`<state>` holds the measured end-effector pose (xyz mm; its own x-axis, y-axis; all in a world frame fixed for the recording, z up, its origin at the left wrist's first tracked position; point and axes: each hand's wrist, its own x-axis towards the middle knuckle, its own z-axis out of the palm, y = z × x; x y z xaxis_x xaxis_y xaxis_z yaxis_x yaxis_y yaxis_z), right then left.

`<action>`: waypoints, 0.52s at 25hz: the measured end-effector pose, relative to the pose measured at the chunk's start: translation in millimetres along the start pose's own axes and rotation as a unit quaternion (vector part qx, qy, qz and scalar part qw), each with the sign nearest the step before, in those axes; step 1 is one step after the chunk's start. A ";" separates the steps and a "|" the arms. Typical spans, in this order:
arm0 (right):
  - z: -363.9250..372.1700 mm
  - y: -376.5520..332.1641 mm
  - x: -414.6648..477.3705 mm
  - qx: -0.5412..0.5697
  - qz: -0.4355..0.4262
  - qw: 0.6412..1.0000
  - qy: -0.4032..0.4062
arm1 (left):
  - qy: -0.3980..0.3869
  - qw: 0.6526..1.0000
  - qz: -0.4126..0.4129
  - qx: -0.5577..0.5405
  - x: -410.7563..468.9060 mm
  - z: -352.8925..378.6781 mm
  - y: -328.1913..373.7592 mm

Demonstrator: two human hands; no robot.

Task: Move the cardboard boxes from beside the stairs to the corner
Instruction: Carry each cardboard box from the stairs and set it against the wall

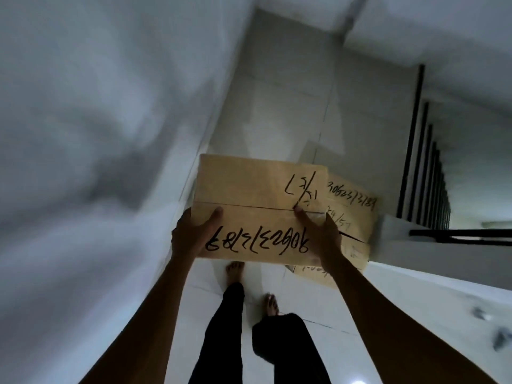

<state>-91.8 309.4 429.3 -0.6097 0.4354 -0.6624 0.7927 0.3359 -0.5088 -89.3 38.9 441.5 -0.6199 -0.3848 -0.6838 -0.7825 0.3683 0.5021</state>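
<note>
A: Where does the held cardboard box [257,209] sit?

B: In front of the person's chest, above the floor [277,112], its long axis running left to right. The left hand [191,234] clamps its near-left corner, the right hand [318,234] its near-right edge, thumbs lying on top.

A: And the other boxes?

B: A stack of boxes [352,217] rests low on the right, just beside the stair wall [415,286] and below the railing [424,162], partly hidden behind the held one.

A: Which way is the corner?

B: Probably far ahead and slightly left, where the two walls meet; both hands are equally near it.
</note>
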 end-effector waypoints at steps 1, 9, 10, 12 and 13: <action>-15.9 -13.4 -32.5 -0.001 -0.015 1.000 -0.007 | 0.008 1.000 -0.002 -0.012 -34.8 -21.6 1.8; -53.4 -35.9 -183.2 -0.071 -0.202 0.970 -0.113 | 0.139 0.974 -0.061 -0.170 -242.7 -84.6 -79.1; -50.3 -31.3 -197.3 -0.082 -0.221 0.963 -0.133 | 0.156 0.966 -0.073 -0.195 -261.4 -84.6 -97.3; -40.1 -17.1 -226.0 -0.110 -0.257 0.944 -0.173 | 0.189 0.946 -0.098 -0.243 -299.8 -86.1 -135.0; -32.4 -9.4 -244.7 -0.122 -0.273 0.934 -0.195 | 0.212 0.932 -0.113 -0.270 -320.7 -87.9 -156.7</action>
<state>49.9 226.7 614.0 -0.8387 -0.1788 -0.5144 0.3100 0.6197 -0.7210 227.0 30.1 628.6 -0.3131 -0.7429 -0.5916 -0.7404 -0.1991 0.6420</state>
